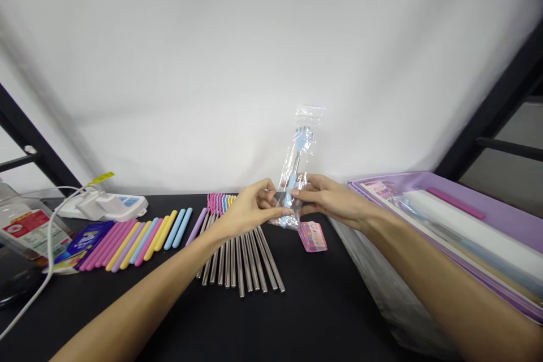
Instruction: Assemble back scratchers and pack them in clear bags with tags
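A blue back scratcher [291,189] with a small hand-shaped head stands upright inside a clear plastic bag [311,116]. My left hand [250,206] pinches the bag near its lower left side. On the right, my right hand [324,198] grips the bag around the scratcher's handle. Just below my right hand lies a pink printed card [313,236] on the black table. Under and beside my left forearm are several metal rods [250,266] with coloured hand-shaped heads [218,202].
Several coloured handles [148,240] lie in a row at the left. Beyond them are a blue packet [91,243], a power strip [127,206], a white cable [51,237] and a clear bottle [31,232]. A purple box [428,181] with packaged items stands at the right.
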Tool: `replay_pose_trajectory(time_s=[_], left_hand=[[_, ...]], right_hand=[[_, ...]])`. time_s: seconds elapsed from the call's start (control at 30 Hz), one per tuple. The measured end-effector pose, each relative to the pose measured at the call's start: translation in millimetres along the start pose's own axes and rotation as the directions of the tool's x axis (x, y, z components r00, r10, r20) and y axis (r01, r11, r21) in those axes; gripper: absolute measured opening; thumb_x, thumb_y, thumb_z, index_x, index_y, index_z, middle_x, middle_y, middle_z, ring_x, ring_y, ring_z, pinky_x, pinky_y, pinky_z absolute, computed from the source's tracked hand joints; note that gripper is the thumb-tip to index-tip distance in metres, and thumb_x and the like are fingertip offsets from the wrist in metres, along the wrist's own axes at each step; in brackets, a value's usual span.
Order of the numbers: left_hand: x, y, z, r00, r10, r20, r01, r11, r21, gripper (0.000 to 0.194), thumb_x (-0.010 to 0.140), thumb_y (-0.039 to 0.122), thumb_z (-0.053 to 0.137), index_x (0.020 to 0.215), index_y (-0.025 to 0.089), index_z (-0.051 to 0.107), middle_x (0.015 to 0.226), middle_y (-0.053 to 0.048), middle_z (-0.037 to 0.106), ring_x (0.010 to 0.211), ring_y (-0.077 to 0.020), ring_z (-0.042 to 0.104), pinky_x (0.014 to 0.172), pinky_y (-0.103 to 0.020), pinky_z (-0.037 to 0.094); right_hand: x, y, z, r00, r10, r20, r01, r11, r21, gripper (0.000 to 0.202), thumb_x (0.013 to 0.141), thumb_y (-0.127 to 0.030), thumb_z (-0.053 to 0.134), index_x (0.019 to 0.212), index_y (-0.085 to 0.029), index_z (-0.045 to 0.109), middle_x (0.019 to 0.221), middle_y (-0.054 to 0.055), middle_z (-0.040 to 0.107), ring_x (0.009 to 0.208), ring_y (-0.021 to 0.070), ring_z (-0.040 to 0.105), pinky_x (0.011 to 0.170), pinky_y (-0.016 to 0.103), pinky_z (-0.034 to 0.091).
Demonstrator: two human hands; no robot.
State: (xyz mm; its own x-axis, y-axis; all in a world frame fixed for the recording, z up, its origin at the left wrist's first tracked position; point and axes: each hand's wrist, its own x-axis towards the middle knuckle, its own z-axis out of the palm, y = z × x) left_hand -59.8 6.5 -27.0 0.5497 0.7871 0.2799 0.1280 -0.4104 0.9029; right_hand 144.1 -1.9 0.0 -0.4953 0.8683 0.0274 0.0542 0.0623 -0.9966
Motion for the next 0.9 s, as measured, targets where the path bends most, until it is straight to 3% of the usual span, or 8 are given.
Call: replay_pose_trajectory(time_s=[0.13, 0.2, 0.37, 0.57, 0.73, 0.77, 0.83, 0.9], left_hand=[[-1, 0, -1.1, 0.999, -0.021, 0.035, 0.020, 0.999, 0.026, 0.039, 0.076, 0.041, 0.073, 0.085, 0.020, 0.041, 0.067, 0.003, 0.057, 0.062, -0.0136, 0.062, 0.057, -0.026, 0.049], [0, 4, -4.9, 1.000, 0.003, -0.013, -0.002, 0.997, 0.075, 0.033, 0.082, 0.043, 0.066, 0.094, 0.020, 0.045, 0.073, 0.001, 0.060, 0.067, -0.0157, 0.065, 0.062, -0.029, 0.053], [6, 14, -14.0, 0.964, 0.185, -0.190, -0.153, 0.973, 0.171, 0.031, 0.092, 0.040, 0.053, 0.120, 0.025, 0.050, 0.119, -0.007, 0.057, 0.099, -0.0180, 0.063, 0.088, -0.035, 0.053], [10, 11, -16.8, 0.920, 0.144, -0.363, -0.134, 0.990, 0.055, 0.029, 0.086, 0.038, 0.063, 0.107, 0.021, 0.053, 0.110, -0.006, 0.059, 0.073, -0.0106, 0.063, 0.070, -0.029, 0.055], [5, 7, -22.9, 0.958, 0.050, -0.281, -0.037, 0.998, 0.050, 0.051, 0.078, 0.030, 0.071, 0.123, 0.024, 0.047, 0.126, -0.009, 0.054, 0.060, -0.0058, 0.060, 0.059, -0.025, 0.052], [4, 6, -23.9, 0.964, 0.039, -0.262, -0.029, 0.999, 0.043, 0.056, 0.077, 0.029, 0.072, 0.125, 0.025, 0.045, 0.132, -0.010, 0.049, 0.060, -0.0057, 0.061, 0.057, -0.025, 0.051], [3, 4, -25.3, 0.981, 0.005, -0.196, 0.000, 1.000, 0.024, 0.062, 0.075, 0.030, 0.073, 0.128, 0.026, 0.042, 0.138, -0.012, 0.042, 0.060, -0.0066, 0.062, 0.053, -0.024, 0.051], [2, 2, -25.3, 0.993, -0.040, -0.111, 0.043, 0.999, 0.025, 0.063, 0.075, 0.032, 0.073, 0.129, 0.027, 0.040, 0.136, -0.012, 0.043, 0.059, -0.0072, 0.062, 0.050, -0.023, 0.049]], right_hand=[[0, 1, -3, 0.999, 0.025, -0.031, -0.027, 0.995, -0.096, 0.031, 0.085, -0.040, 0.065, 0.107, -0.018, 0.063, 0.098, 0.008, 0.069, 0.089, 0.0203, 0.066, 0.079, 0.037, 0.057], [-1, 0, -4, 0.997, 0.075, -0.034, -0.081, 0.977, -0.197, 0.031, 0.084, -0.043, 0.065, 0.100, -0.016, 0.063, 0.090, 0.008, 0.069, 0.082, 0.0195, 0.066, 0.076, 0.035, 0.057], [-8, -3, -1, 0.957, 0.257, 0.137, -0.189, 0.907, -0.377, 0.040, 0.077, -0.047, 0.072, 0.099, -0.016, 0.060, 0.084, 0.005, 0.068, 0.070, 0.0157, 0.065, 0.066, 0.030, 0.054], [-13, -3, 7, 0.847, 0.385, 0.367, -0.186, 0.860, -0.475, 0.043, 0.079, -0.054, 0.067, 0.099, -0.016, 0.059, 0.086, 0.004, 0.069, 0.062, 0.0136, 0.067, 0.057, 0.024, 0.048], [-15, -10, 2, 0.776, 0.469, 0.423, -0.229, 0.833, -0.503, 0.047, 0.075, -0.060, 0.067, 0.086, -0.015, 0.061, 0.078, 0.005, 0.069, 0.067, 0.0166, 0.068, 0.065, 0.028, 0.054], [-15, -13, -2, 0.792, 0.474, 0.385, -0.235, 0.819, -0.524, 0.049, 0.074, -0.062, 0.065, 0.086, -0.015, 0.062, 0.077, 0.005, 0.070, 0.066, 0.0170, 0.067, 0.064, 0.028, 0.054], [-15, -18, -12, 0.880, 0.425, 0.214, -0.209, 0.749, -0.629, 0.050, 0.077, -0.063, 0.061, 0.089, -0.015, 0.064, 0.072, 0.006, 0.069, 0.061, 0.0169, 0.065, 0.060, 0.028, 0.051], [-15, -19, -23, 0.957, 0.288, 0.029, -0.160, 0.610, -0.776, 0.049, 0.076, -0.061, 0.062, 0.094, -0.015, 0.065, 0.072, 0.005, 0.069, 0.059, 0.0170, 0.062, 0.058, 0.028, 0.047]])
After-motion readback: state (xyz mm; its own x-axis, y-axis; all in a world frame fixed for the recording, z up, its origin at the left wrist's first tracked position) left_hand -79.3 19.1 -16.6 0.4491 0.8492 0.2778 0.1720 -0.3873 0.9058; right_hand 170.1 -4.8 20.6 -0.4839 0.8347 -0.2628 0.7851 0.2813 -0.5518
